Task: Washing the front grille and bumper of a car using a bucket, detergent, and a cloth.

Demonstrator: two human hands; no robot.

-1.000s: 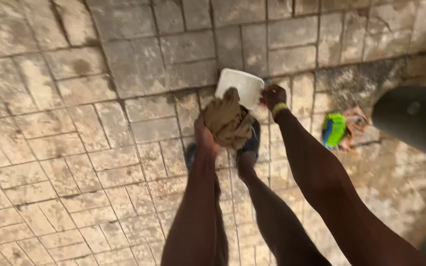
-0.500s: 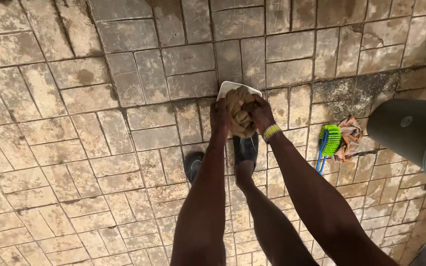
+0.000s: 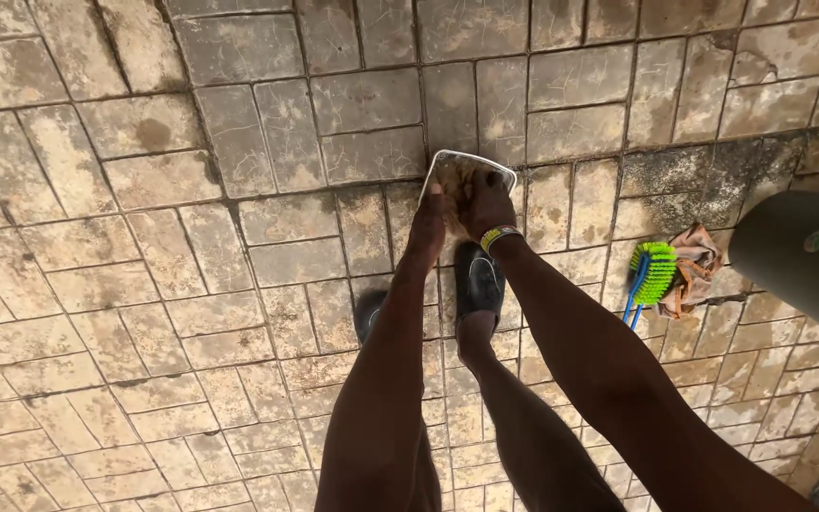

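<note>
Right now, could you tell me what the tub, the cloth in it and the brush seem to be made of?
The tub looks like white plastic: thin, smooth rim with rounded corners. The cloth under both hands seems a soft brown fabric, bunched; likely wet, though that is hard to tell. The brush appears plastic too: bright green bristles and a glossy blue handle.
</note>
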